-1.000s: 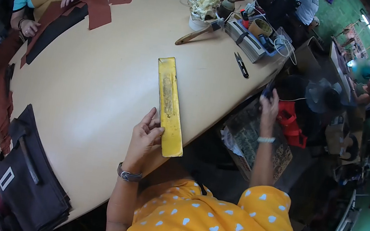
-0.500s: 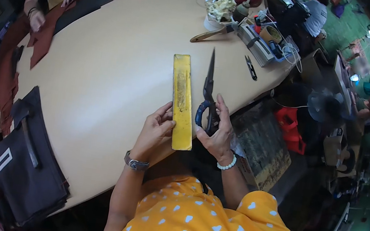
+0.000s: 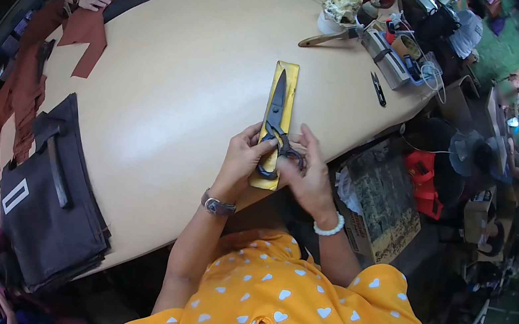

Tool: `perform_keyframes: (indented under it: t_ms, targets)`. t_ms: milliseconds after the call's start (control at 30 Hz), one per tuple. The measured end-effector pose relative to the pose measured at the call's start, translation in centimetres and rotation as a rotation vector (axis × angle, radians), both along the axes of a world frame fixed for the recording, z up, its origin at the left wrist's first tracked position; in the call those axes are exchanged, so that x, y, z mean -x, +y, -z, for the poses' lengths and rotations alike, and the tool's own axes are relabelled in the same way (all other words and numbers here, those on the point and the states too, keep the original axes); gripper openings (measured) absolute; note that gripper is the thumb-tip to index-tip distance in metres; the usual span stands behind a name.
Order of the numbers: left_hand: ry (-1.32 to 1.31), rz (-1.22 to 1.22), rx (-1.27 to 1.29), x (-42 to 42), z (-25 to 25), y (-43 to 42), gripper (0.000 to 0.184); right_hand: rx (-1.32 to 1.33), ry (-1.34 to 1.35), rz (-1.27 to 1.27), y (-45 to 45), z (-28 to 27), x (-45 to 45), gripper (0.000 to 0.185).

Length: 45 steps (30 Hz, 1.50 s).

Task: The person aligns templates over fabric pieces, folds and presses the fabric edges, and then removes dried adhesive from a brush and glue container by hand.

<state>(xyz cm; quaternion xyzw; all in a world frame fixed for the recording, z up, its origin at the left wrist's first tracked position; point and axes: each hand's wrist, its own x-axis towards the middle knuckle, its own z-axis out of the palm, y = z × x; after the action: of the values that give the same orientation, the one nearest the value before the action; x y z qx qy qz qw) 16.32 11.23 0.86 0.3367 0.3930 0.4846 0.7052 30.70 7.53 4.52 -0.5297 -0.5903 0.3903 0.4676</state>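
A long yellow strip (image 3: 289,99), worn and stiff-looking, is held upright in my left hand (image 3: 240,159). Dark metal scissors (image 3: 277,101) lie along its face, blades closed and pointing away from me. My left thumb presses on the scissors near the handles, pinning them to the strip. Beside the handles, my right hand (image 3: 312,180) has its fingers apart, the index finger stretched out. Its thumb is slightly blurred and overlaps the handle area; whether it touches the metal I cannot tell.
Thread snips (image 3: 378,89) and a wooden-handled brush (image 3: 325,39) lie on the table (image 3: 184,84). Behind stands a tray of supplies (image 3: 389,57). Dark stacked sheets (image 3: 54,232) carry a hammer (image 3: 57,169). A co-worker's hands (image 3: 96,0) rest on reddish-brown pieces.
The scissors have moved from my right hand onto the yellow strip, where my left thumb now holds them. My right hand has loosened. The co-worker's hand has come down onto the reddish-brown material.
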Motion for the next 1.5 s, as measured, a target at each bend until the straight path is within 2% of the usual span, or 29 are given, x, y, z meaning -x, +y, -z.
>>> perform_keyframes:
  t_ms: [33, 67, 167, 200, 300, 367, 400, 500, 533, 633, 700, 833, 1000, 1100, 1167, 1300, 1333, 1433, 1500]
  targets:
    - [0.004, -0.012, 0.016, -0.1, -0.5, -0.3, 0.045, 0.166, 0.273, 0.015, 0.2, -0.3, -0.6, 0.073]
    - [-0.021, -0.043, 0.030, -0.3, -1.2, -0.8, 0.043, 0.199, 0.244, 0.039, 0.5, -0.6, -1.3, 0.060]
    - [-0.047, -0.107, 0.048, -1.7, -1.9, -2.3, 0.041, 0.398, 0.633, -0.132, 0.7, 0.5, -0.6, 0.057]
    - [-0.019, -0.128, 0.042, -2.1, -1.1, -2.5, 0.041, 0.413, 0.639, -0.151, 0.4, 1.2, -0.7, 0.054]
    - [0.060, -0.113, 0.006, -2.5, -0.7, -2.9, 0.038, 0.480, 0.911, -0.123, -0.1, 3.0, -1.8, 0.051]
    - [0.107, -0.105, -0.042, -2.6, 0.9, -2.7, 0.035, 0.443, 0.921, -0.113, -0.8, 2.4, -2.8, 0.051]
    - [0.353, 0.012, -0.123, -2.0, 0.0, -2.8, 0.033, 0.428, 0.926, -0.111, -1.0, 2.0, -3.4, 0.052]
    - [0.532, -0.002, -0.339, -2.3, -0.9, -2.9, 0.032, 0.305, 0.742, -0.034, -1.8, 1.0, -7.0, 0.053]
    - [0.469, -0.024, -0.308, -2.5, -0.8, -3.2, 0.034, 0.233, 0.667, 0.020, -2.1, 0.8, -8.2, 0.053]
    - [0.536, -0.008, -0.270, -2.0, -0.7, -3.3, 0.034, 0.032, 0.595, 0.181, -2.4, 0.8, -11.8, 0.053]
    - [0.461, -0.004, -0.177, -1.7, -1.0, -3.2, 0.035, -0.042, 0.678, 0.319, -1.9, 0.9, -13.6, 0.053]
    - [0.432, -0.027, -0.157, -1.6, -0.6, -3.2, 0.035, -0.061, 0.624, 0.507, 0.7, 2.7, -18.3, 0.052]
    - [0.471, -0.041, -0.169, -1.8, -0.5, -3.3, 0.034, 0.074, 0.648, 0.502, 5.7, 4.7, -23.9, 0.046]
    - [0.493, -0.061, -0.176, -2.0, -0.4, -3.3, 0.034, 0.104, 0.597, 0.538, 9.7, 8.0, -28.6, 0.043]
    - [0.493, -0.073, -0.185, -2.0, -0.2, -3.3, 0.034, 0.070, 0.580, 0.557, 11.9, 6.7, -29.2, 0.043]
    - [0.502, -0.084, -0.219, -2.0, 0.7, -3.4, 0.034, 0.032, 0.621, 0.655, 16.5, 6.0, -31.9, 0.025]
    - [0.509, -0.088, -0.234, -1.9, 0.9, -3.3, 0.034, -0.019, 0.600, 0.644, 17.6, 6.3, -32.6, 0.011]
    - [0.425, -0.147, -0.145, -2.5, -0.5, -3.3, 0.029, -0.009, 0.399, 0.822, 20.4, 5.9, -33.3, 0.006]
    - [0.441, -0.142, -0.148, -2.5, -0.5, -3.3, 0.029, 0.017, 0.098, 0.931, 21.4, 5.2, -32.8, 0.015]
